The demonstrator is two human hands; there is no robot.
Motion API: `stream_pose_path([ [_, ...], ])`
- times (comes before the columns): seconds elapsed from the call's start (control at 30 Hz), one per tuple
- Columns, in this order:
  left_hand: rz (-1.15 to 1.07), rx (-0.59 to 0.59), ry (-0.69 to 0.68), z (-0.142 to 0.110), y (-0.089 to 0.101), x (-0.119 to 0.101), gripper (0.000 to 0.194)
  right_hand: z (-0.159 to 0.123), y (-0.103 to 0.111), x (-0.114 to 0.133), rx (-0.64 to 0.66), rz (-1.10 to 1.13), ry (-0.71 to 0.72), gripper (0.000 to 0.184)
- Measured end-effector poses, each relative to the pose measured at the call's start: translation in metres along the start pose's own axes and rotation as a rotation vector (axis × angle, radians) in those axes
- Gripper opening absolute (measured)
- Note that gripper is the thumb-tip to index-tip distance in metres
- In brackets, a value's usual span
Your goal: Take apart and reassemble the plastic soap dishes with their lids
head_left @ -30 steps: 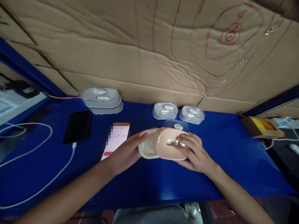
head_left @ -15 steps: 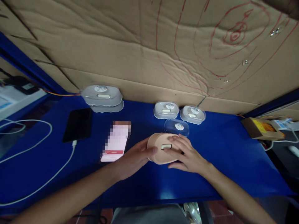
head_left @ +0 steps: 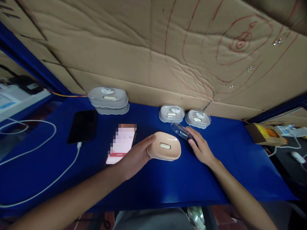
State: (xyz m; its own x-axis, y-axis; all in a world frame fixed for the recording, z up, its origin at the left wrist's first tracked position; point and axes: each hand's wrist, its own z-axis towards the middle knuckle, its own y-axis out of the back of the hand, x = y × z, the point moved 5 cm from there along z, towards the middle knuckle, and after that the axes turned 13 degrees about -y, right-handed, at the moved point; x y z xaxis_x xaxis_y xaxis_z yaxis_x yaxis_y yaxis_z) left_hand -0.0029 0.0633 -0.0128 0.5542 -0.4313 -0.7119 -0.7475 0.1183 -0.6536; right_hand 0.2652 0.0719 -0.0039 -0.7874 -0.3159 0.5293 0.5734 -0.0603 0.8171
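Observation:
My left hand (head_left: pixel 137 158) grips a peach-coloured oval container (head_left: pixel 173 147) by its left side, thumb on the rim. A short white bar sits in a slot at the middle of its recessed top. My right hand (head_left: pixel 203 149) is closed on the right end of a clear plastic lid (head_left: pixel 179 130), which is tilted, its far end near the table. Behind the lid stand two grey oval containers, a left one (head_left: pixel 165 114) and a right one (head_left: pixel 203 121), each with a clear cover, a round sticker and a white bar.
More grey covered containers (head_left: pixel 109 101) are stacked at the back left. A lit phone (head_left: pixel 122 143) lies left of the peach container, beside a dark phone (head_left: pixel 82 126) on a white cable (head_left: pixel 78 159). A cardboard wall (head_left: pixel 124 48) closes off the back; an open carton (head_left: pixel 266 135) stands at right.
My right hand has left the peach container, moved up and right, and taken hold of the clear lid, tilting it. My left hand still holds the container, now slightly higher and further left.

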Motion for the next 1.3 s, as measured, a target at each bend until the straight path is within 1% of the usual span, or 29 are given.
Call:
stream_pose_path([
  [0.07,-0.001,0.058,-0.042,-0.001,-0.004,0.001,0.041,-0.007,-0.006,0.018,0.071,0.036,0.078,0.061],
  [0.13,-0.004,0.114,-0.089,-0.001,-0.008,0.001,0.043,-0.014,-0.014,0.035,0.14,0.014,0.165,0.067],
  [0.17,-0.004,0.147,-0.111,-0.001,-0.01,0.0,0.043,-0.017,-0.017,0.041,0.152,-0.003,0.198,0.069],
  [0.27,0.011,0.248,-0.166,-0.001,-0.016,-0.002,0.042,-0.022,-0.02,0.05,0.11,-0.049,0.254,0.072],
  [0.37,0.027,0.291,-0.162,-0.002,-0.018,-0.003,0.041,-0.024,-0.018,0.051,0.058,-0.108,0.302,0.071],
  [0.43,0.04,0.294,-0.139,-0.002,-0.018,-0.003,0.042,-0.025,-0.017,0.051,0.039,-0.13,0.319,0.069],
  [0.5,0.057,0.29,-0.125,-0.001,-0.017,-0.002,0.043,-0.024,-0.017,0.049,0.046,-0.123,0.303,0.068],
  [0.6,0.076,0.272,-0.11,-0.001,-0.014,0.001,0.048,-0.023,-0.016,0.048,0.051,-0.107,0.287,0.07],
  [0.73,0.116,0.201,-0.086,-0.003,-0.008,0.004,0.059,-0.025,-0.013,0.054,-0.01,-0.149,0.345,0.072],
  [0.9,0.135,0.213,-0.121,-0.005,-0.007,0.004,0.061,-0.028,-0.008,0.06,-0.056,-0.19,0.401,0.073],
  [0.97,0.157,0.198,-0.131,-0.006,-0.007,0.004,0.062,-0.028,-0.008,0.061,-0.067,-0.201,0.406,0.073],
  [1.2,0.178,0.18,-0.131,-0.01,-0.008,0.004,0.065,-0.03,-0.013,0.064,-0.066,-0.156,0.44,0.08],
  [1.3,0.171,0.204,-0.157,-0.009,-0.009,0.005,0.062,-0.03,-0.013,0.063,-0.091,-0.162,0.441,0.082],
])
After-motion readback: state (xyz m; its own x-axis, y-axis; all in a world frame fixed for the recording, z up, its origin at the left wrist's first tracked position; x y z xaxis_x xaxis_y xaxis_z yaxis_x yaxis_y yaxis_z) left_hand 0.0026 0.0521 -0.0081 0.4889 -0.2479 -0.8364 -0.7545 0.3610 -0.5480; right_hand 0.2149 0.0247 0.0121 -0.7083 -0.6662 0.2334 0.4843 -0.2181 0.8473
